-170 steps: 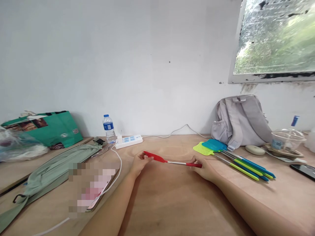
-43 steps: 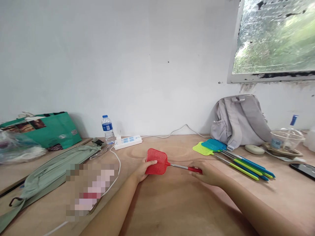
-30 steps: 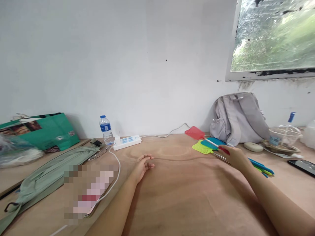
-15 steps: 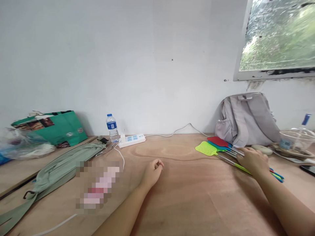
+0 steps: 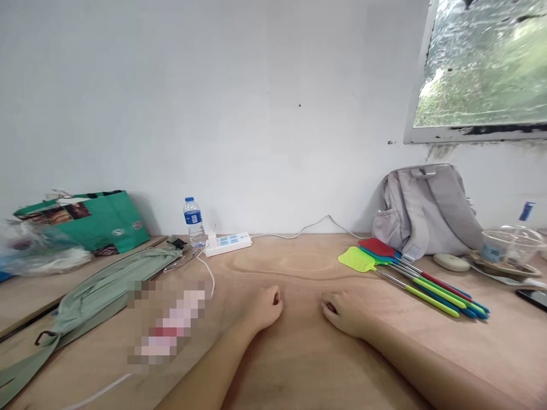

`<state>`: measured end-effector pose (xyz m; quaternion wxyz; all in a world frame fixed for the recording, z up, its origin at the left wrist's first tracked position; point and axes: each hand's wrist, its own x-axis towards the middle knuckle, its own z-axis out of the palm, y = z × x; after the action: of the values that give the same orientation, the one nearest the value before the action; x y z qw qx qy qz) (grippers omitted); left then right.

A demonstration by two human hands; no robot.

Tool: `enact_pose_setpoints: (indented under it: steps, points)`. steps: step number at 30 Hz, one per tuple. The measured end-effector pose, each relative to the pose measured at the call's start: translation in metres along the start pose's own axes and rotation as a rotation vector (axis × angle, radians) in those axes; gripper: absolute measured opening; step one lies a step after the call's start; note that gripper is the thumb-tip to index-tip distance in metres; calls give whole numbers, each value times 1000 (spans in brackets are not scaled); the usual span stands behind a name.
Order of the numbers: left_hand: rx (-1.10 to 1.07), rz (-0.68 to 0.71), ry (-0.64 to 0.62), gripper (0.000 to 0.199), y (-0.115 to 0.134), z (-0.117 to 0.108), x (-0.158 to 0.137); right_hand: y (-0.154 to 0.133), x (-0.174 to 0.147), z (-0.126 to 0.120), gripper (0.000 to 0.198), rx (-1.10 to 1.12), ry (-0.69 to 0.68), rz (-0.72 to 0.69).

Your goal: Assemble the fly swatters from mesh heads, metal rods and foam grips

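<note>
My left hand rests on the wooden table, its fingers curled into a loose fist with nothing seen in it. Across from it, my right hand lies on the wood, also curled closed around nothing visible. A bundle of fly swatters sits to the right of my right hand, apart from it. Their heads overlap: a yellow-green swatter head in front, a red swatter head behind, blue and green ones partly hidden between. Metal shafts run to coloured grips pointing toward the near right.
A grey backpack, a pale oval case, a plastic cup and a dark phone are at right. Toward the left are a water bottle, a power strip, a grey-green bag and a green bag.
My right hand has left the fly swatters' handles and moved left to the table's middle, its fingers curled. The swatters stay lying there. My left hand has barely shifted.
</note>
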<state>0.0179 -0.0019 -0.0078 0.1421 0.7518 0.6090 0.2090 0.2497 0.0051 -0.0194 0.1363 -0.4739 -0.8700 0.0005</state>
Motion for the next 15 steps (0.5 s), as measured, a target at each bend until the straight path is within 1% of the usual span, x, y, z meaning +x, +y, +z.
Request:
enact_pose_setpoints:
  steps: [3,6,9,15]
  points:
    - [-9,5,-28,5,-3,0,2,3,0,-4,24,25,-18,-15]
    - [-17,18,-42,6,-7,1,4,9,-2,-12,26,50,-26,-80]
    - [-17,43,-39,7,-9,2,5,12,-4,-17,26,57,-41,-114]
    - [22,50,-49,9,-6,0,4,18,-4,-14,28,90,-42,-80]
